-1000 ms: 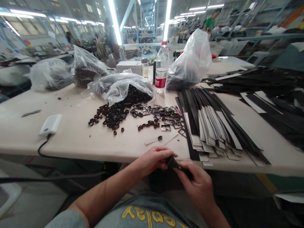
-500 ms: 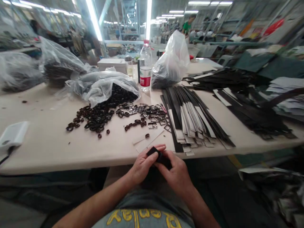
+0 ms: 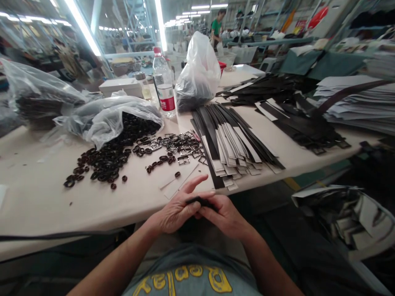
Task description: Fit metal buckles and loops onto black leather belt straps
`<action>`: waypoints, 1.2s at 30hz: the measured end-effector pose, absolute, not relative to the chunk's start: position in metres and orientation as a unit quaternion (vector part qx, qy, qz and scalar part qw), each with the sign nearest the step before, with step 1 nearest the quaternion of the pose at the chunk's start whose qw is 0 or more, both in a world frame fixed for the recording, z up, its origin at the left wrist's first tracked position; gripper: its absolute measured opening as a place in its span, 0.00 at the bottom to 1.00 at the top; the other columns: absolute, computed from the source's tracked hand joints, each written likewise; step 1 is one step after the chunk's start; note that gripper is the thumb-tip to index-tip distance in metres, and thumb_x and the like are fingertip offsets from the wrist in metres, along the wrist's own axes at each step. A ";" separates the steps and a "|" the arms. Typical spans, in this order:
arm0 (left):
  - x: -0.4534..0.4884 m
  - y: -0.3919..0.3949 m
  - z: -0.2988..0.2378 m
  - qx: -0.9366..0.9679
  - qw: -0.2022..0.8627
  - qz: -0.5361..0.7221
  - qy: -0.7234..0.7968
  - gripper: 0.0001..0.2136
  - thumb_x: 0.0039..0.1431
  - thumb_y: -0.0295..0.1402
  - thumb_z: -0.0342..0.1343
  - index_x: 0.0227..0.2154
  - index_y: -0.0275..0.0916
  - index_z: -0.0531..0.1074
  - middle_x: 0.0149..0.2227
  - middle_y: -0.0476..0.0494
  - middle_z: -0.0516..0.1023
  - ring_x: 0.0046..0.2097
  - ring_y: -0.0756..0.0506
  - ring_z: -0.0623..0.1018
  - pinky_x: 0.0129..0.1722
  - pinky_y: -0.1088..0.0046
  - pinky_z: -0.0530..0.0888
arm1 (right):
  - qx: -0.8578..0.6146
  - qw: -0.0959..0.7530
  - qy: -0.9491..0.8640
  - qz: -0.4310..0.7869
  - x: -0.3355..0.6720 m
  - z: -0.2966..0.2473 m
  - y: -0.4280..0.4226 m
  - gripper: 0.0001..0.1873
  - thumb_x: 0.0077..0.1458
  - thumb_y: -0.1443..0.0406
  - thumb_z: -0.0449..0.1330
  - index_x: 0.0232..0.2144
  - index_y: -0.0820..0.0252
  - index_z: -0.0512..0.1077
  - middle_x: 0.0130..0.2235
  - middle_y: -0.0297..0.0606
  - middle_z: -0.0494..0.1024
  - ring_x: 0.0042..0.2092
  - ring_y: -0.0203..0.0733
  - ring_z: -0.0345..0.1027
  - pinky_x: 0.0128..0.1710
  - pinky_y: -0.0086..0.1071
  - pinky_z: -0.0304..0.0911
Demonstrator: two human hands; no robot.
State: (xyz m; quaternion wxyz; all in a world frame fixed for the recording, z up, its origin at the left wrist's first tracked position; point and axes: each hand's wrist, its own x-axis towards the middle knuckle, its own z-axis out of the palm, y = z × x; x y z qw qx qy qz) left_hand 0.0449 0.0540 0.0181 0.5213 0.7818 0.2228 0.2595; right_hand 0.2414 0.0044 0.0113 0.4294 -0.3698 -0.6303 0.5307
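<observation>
Both hands meet at the table's front edge, holding a black strap (image 3: 202, 201) between them. My left hand (image 3: 179, 209) pinches its left end with the thumb, while the index finger points out to the right. The fingers of my right hand (image 3: 227, 213) are closed round the other end; much of the strap is hidden by them. Just beyond lie a single dark loop (image 3: 177, 174), a short row of loops (image 3: 161, 161) and a heap of metal buckles (image 3: 180, 144). Black strips with white ends (image 3: 234, 144) lie fanned out to the right.
A pile of dark loops (image 3: 108, 162) spills from a plastic bag (image 3: 108, 119) on the left. Behind stand a water bottle (image 3: 166, 88) and a white bag (image 3: 200, 70). More black straps (image 3: 304, 119) and a stack of sheets (image 3: 358, 102) occupy the right. A co-worker (image 3: 217, 26) stands far back.
The view has swung to the right, so the table things sit further left. The black strap has tilted flatter between my hands, and my left index finger has lifted away from it.
</observation>
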 end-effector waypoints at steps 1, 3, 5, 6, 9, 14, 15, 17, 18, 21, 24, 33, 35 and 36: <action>0.045 0.054 0.018 0.784 0.517 0.262 0.221 0.20 0.70 0.46 0.46 0.61 0.55 0.68 0.73 0.50 0.49 0.72 0.35 0.52 0.70 0.51 0.52 | -0.370 0.420 -0.639 0.528 0.244 0.012 0.004 0.08 0.65 0.65 0.60 0.41 0.60 0.79 0.34 0.33 0.80 0.36 0.38 0.73 0.38 0.27 0.67; 0.047 0.055 0.017 0.788 0.511 0.267 0.216 0.19 0.70 0.45 0.46 0.60 0.56 0.69 0.72 0.49 0.53 0.71 0.36 0.54 0.70 0.53 0.53 | -0.366 0.407 -0.650 0.527 0.247 0.014 0.004 0.09 0.64 0.67 0.59 0.44 0.58 0.78 0.36 0.33 0.80 0.37 0.38 0.73 0.38 0.27 0.67; 0.049 0.055 0.017 0.788 0.511 0.270 0.213 0.19 0.70 0.45 0.46 0.59 0.55 0.70 0.70 0.49 0.58 0.70 0.37 0.58 0.69 0.56 0.55 | -0.360 0.412 -0.644 0.535 0.247 0.014 0.002 0.13 0.63 0.69 0.59 0.49 0.57 0.76 0.40 0.34 0.80 0.37 0.38 0.74 0.39 0.27 0.68; 0.050 0.056 0.017 0.787 0.511 0.273 0.215 0.19 0.70 0.45 0.45 0.59 0.55 0.70 0.69 0.48 0.60 0.69 0.38 0.59 0.69 0.57 0.55 | -0.359 0.423 -0.633 0.539 0.246 0.014 0.002 0.14 0.63 0.69 0.59 0.50 0.57 0.75 0.40 0.34 0.80 0.36 0.37 0.74 0.38 0.27 0.69; 0.053 0.057 0.017 0.791 0.497 0.278 0.224 0.19 0.70 0.45 0.45 0.59 0.53 0.71 0.69 0.48 0.61 0.69 0.38 0.59 0.70 0.57 0.54 | -0.359 0.471 -0.597 0.542 0.240 0.011 0.001 0.13 0.63 0.67 0.60 0.50 0.57 0.74 0.38 0.33 0.79 0.33 0.37 0.75 0.34 0.26 0.69; 0.053 0.058 0.017 0.783 0.497 0.285 0.243 0.19 0.70 0.46 0.45 0.57 0.51 0.73 0.68 0.46 0.63 0.68 0.38 0.62 0.68 0.57 0.58 | -0.401 0.429 -0.648 0.485 0.241 0.008 0.002 0.09 0.66 0.63 0.57 0.42 0.59 0.76 0.32 0.33 0.78 0.32 0.39 0.73 0.34 0.29 0.67; 0.052 0.058 0.017 0.774 0.501 0.294 0.253 0.19 0.70 0.45 0.45 0.57 0.50 0.74 0.67 0.45 0.64 0.67 0.38 0.63 0.68 0.57 0.60 | -0.415 0.413 -0.657 0.474 0.242 0.007 0.002 0.09 0.66 0.63 0.57 0.40 0.59 0.76 0.32 0.34 0.78 0.32 0.39 0.73 0.34 0.29 0.66; 0.050 0.062 0.019 0.762 0.496 0.312 0.276 0.19 0.71 0.44 0.44 0.56 0.48 0.75 0.65 0.45 0.68 0.67 0.39 0.65 0.67 0.57 0.61 | -0.442 0.389 -0.664 0.461 0.246 0.003 0.001 0.10 0.66 0.62 0.56 0.37 0.59 0.75 0.32 0.35 0.78 0.33 0.40 0.73 0.34 0.30 0.65; 0.048 0.065 0.019 0.767 0.482 0.315 0.283 0.19 0.71 0.44 0.44 0.55 0.47 0.75 0.64 0.44 0.70 0.67 0.39 0.65 0.67 0.57 0.62 | -0.453 0.381 -0.664 0.457 0.248 0.001 0.001 0.11 0.66 0.62 0.55 0.36 0.59 0.75 0.32 0.35 0.78 0.33 0.40 0.73 0.34 0.30 0.64; 0.042 0.086 0.021 0.829 0.386 0.282 0.291 0.22 0.71 0.47 0.42 0.54 0.44 0.76 0.61 0.42 0.73 0.67 0.38 0.65 0.68 0.54 0.61 | -0.478 0.378 -0.660 0.440 0.251 -0.003 -0.002 0.12 0.67 0.61 0.54 0.33 0.59 0.74 0.30 0.33 0.77 0.31 0.39 0.72 0.33 0.30 0.63; 0.035 0.112 0.017 0.880 0.250 0.235 0.328 0.24 0.71 0.46 0.40 0.55 0.41 0.75 0.58 0.39 0.76 0.64 0.38 0.69 0.66 0.51 0.63 | -0.499 0.393 -0.649 0.418 0.251 -0.008 -0.002 0.13 0.67 0.59 0.54 0.33 0.59 0.73 0.30 0.34 0.77 0.30 0.39 0.73 0.32 0.30 0.63; -0.024 0.137 -0.003 0.887 0.077 0.158 0.428 0.12 0.67 0.39 0.53 0.42 0.42 0.80 0.48 0.42 0.82 0.54 0.39 0.78 0.59 0.56 0.70 | -0.513 0.400 -0.640 0.409 0.256 -0.022 -0.001 0.15 0.68 0.56 0.54 0.37 0.58 0.75 0.33 0.36 0.80 0.32 0.42 0.75 0.33 0.32 0.66; -0.044 0.135 0.000 0.871 0.067 0.163 0.458 0.12 0.66 0.38 0.53 0.40 0.41 0.80 0.46 0.40 0.83 0.50 0.40 0.79 0.57 0.58 0.71 | -0.512 0.401 -0.637 0.413 0.257 -0.023 -0.001 0.14 0.68 0.56 0.54 0.37 0.58 0.74 0.33 0.37 0.80 0.33 0.43 0.75 0.33 0.32 0.67; -0.053 0.134 0.001 0.861 0.061 0.167 0.476 0.12 0.65 0.39 0.53 0.38 0.41 0.80 0.45 0.40 0.83 0.49 0.40 0.80 0.56 0.58 0.72 | -0.511 0.402 -0.637 0.415 0.257 -0.023 -0.001 0.14 0.68 0.56 0.54 0.38 0.58 0.74 0.33 0.37 0.80 0.33 0.43 0.75 0.33 0.32 0.67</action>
